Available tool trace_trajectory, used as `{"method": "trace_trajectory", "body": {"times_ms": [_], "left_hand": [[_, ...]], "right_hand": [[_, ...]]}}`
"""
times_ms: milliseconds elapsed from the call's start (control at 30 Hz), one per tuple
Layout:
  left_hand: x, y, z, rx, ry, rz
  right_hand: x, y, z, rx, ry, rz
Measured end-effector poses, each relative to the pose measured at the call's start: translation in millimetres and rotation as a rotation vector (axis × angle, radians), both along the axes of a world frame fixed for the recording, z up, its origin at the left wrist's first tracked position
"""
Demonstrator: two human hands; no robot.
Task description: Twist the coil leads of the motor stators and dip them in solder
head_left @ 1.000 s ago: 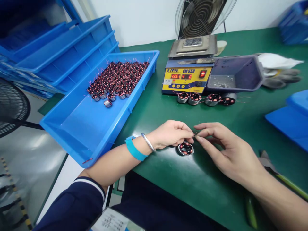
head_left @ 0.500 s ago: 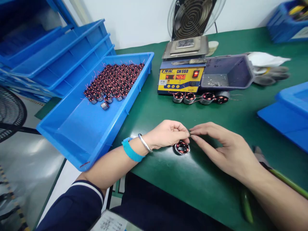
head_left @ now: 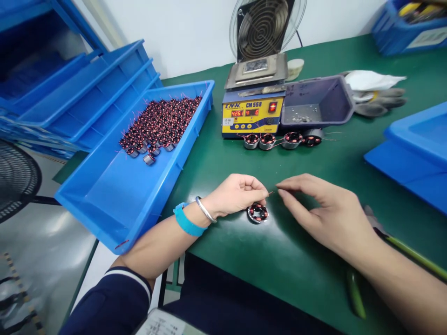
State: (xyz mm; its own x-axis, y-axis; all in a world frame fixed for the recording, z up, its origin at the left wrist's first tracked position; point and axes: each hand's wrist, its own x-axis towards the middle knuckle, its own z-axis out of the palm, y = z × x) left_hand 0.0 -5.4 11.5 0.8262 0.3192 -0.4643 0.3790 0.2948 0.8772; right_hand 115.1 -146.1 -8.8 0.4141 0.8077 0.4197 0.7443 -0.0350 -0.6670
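My left hand (head_left: 244,193) is closed in a pinch on a thin copper wire (head_left: 270,192), whose end sticks out past the fingertips. Just below those fingers a small motor stator (head_left: 258,214), a metal ring with copper windings, lies on the green table. To the right, a small gap from the wire end, is my right hand (head_left: 321,209). Its thumb and forefinger tips are drawn together in a pinch; whether anything is between them is too small to make out. Green-handled pliers (head_left: 401,249) lie partly hidden beneath my right forearm.
A blue tray (head_left: 104,186) full of stators (head_left: 164,121) stands left. Ahead is a yellow-fronted solder pot (head_left: 251,114) with a fan (head_left: 263,30) behind it. Several stators (head_left: 267,141) line its front. A purple bin (head_left: 317,102), gloves (head_left: 379,102) and blue lids (head_left: 415,149) are to the right.
My right fingertips have come away from the wire end, leaving a small gap. The wire end now shows beyond my left fingers. The whole view has shifted slightly.
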Motion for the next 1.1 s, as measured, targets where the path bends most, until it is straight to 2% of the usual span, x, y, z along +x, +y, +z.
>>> {"method": "trace_trajectory", "body": {"times_ms": [100,333,500,633,800,900,1000,1100], "left_hand": [[0.2,0.1,-0.5,-0.003,0.001,0.010],[0.4,0.1,0.8,-0.007,0.000,0.010],[0.7,-0.6,1.8,-0.009,-0.012,0.000],[0.2,0.0,1.0,-0.014,-0.022,-0.009],[-0.5,0.7,-0.4,-0.016,-0.030,-0.015],[-0.2,0.8,0.0,-0.008,-0.027,-0.013],[0.1,1.2,0.4,-0.004,-0.024,-0.014],[0.2,1.4,0.1,0.003,-0.018,-0.015]], "right_hand": [[-5.0,-0.5,-1.4,0.000,-0.039,0.063],[-6.6,0.8,-2.9,0.037,-0.091,0.090],[-6.1,-0.4,-2.2,0.015,-0.086,0.035],[-9.1,-1.8,-0.1,-0.001,-0.026,0.084],[-9.1,-1.9,0.7,-0.002,0.031,0.031],[-9.7,-1.7,1.2,-0.023,0.055,0.057],[-11.4,-2.2,2.9,-0.019,0.040,0.086],[-10.8,-2.5,3.8,0.009,-0.020,0.057]]}}
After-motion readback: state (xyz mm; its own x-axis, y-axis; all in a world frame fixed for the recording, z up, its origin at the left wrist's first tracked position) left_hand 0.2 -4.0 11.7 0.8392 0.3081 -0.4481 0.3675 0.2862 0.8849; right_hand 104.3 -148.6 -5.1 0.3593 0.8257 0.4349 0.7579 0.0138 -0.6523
